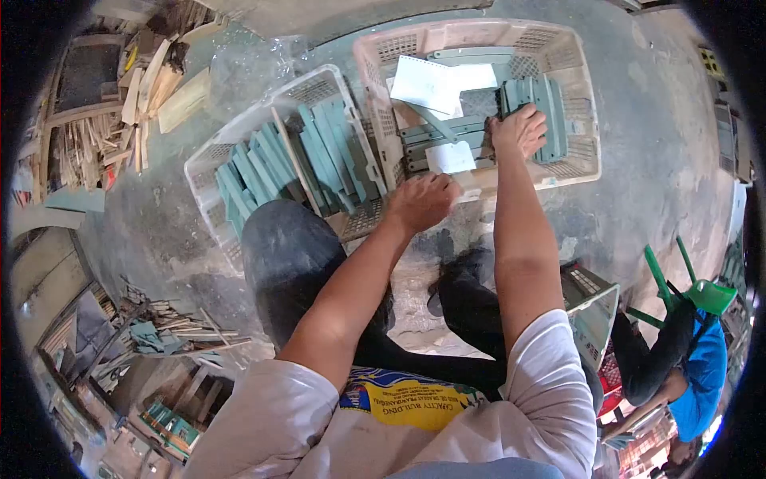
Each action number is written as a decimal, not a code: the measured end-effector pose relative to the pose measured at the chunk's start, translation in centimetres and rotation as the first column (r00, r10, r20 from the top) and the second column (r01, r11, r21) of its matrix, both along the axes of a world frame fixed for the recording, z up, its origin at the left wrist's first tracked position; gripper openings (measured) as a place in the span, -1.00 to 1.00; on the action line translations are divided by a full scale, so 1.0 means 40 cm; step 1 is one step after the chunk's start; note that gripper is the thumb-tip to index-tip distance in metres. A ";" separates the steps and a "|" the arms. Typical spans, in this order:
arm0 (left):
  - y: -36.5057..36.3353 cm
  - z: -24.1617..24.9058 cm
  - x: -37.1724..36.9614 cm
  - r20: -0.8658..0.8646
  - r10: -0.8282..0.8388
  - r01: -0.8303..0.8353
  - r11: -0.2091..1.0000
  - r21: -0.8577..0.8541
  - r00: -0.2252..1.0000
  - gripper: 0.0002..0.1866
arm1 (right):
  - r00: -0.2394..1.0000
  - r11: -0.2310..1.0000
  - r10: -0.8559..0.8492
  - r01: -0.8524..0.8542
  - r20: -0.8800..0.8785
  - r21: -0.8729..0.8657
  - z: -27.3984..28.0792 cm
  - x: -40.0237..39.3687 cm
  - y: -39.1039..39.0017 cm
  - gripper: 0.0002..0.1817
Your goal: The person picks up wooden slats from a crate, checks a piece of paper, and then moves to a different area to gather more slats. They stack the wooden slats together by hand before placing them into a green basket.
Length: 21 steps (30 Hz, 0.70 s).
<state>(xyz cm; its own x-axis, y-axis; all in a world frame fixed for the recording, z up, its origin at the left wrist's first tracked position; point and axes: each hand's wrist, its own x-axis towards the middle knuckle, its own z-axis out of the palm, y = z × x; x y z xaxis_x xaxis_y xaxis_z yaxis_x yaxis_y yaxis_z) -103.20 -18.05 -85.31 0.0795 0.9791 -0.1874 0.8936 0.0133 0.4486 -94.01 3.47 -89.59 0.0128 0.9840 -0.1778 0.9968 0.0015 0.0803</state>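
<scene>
Right hand (520, 132): bent over grey-green slats (553, 120) at 3 o'clock in pink crate (471, 33), ranked lengthwise, likely for wall support. Left hand (421, 201): curled, 7 o'clock. Fingertips obscured; cannot tell either grip. White crate (263, 111), 9 o'clock: wooden strip (294, 158) separates teal slats (254, 172).

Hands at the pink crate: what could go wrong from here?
The right hand is at the closely packed green strips; one might shift and pinch it.
The large notebook sheet lies loose inside the pink crate and may get creased or buried.
The left hand, close to the small white sheet, might knock it.
</scene>
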 end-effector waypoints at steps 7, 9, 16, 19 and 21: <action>-0.011 -0.031 0.001 -0.033 -0.008 0.011 0.995 0.095 0.999 -0.74 | 0.998 0.996 0.050 -0.053 0.043 0.073 -0.038 0.015 0.022 -0.37; -0.011 -0.034 -0.001 -0.039 -0.015 0.018 0.998 0.068 0.999 -0.72 | 0.997 0.995 0.063 -0.067 0.050 0.080 -0.021 0.007 0.020 -0.37; -0.005 -0.029 -0.005 0.021 -0.036 0.034 0.997 0.068 0.999 -0.68 | 0.996 0.979 -0.047 0.032 0.073 0.199 -0.129 0.001 0.035 -0.39; -0.002 -0.034 -0.003 0.067 -0.002 -0.003 0.996 0.085 0.998 -0.71 | 0.996 0.975 -0.082 0.071 0.046 0.213 -0.094 -0.017 0.024 -0.36; -0.009 -0.029 -0.007 0.089 0.019 -0.028 0.995 0.094 0.996 -0.73 | 0.996 0.981 -0.080 0.074 0.027 0.180 -0.063 -0.027 0.016 -0.34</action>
